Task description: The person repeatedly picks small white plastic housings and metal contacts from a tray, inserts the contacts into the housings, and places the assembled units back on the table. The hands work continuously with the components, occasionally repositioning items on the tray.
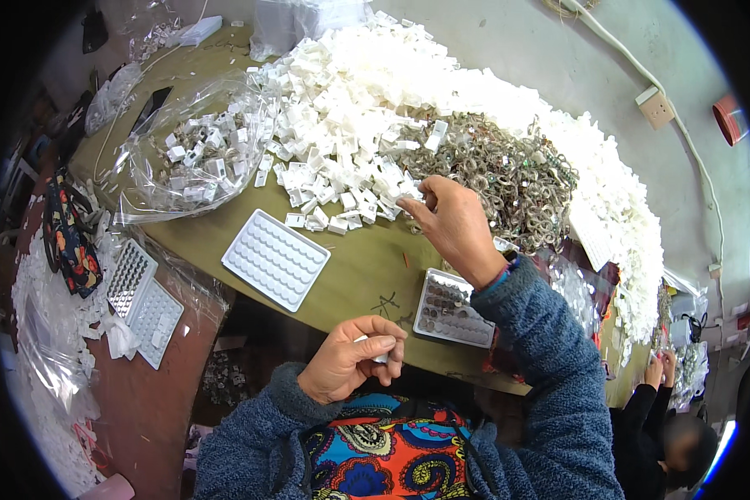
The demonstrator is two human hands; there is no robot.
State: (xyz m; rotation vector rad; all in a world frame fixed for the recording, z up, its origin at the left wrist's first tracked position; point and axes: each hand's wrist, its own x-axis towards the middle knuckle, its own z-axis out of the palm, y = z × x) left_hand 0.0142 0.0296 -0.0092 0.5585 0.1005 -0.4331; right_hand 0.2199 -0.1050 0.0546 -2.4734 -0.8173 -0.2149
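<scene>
Near the table's front edge, my left hand [357,354] is closed, with bits of a small white plastic piece [381,357] showing between its fingers. Farther out, my right hand [457,221] reaches to the front of a heap of white plastic pieces [342,150]. Its thumb and forefinger come together at the pieces; what lies between the tips is hidden. Just beyond and right of that hand is a pile of grey coiled wire-like parts [508,171]. A white tray [277,260] with rows of round hollows stands left of my hands. Close by my right forearm, another tray [450,310] holds small round grey parts.
At the left, a clear plastic bag [193,162] holds more white pieces. Two trays [146,304] and a dark floral bag [73,237] lie on the reddish-brown surface. White pieces are heaped along the wall [621,208]. Another person's hands [662,367] work at the far right.
</scene>
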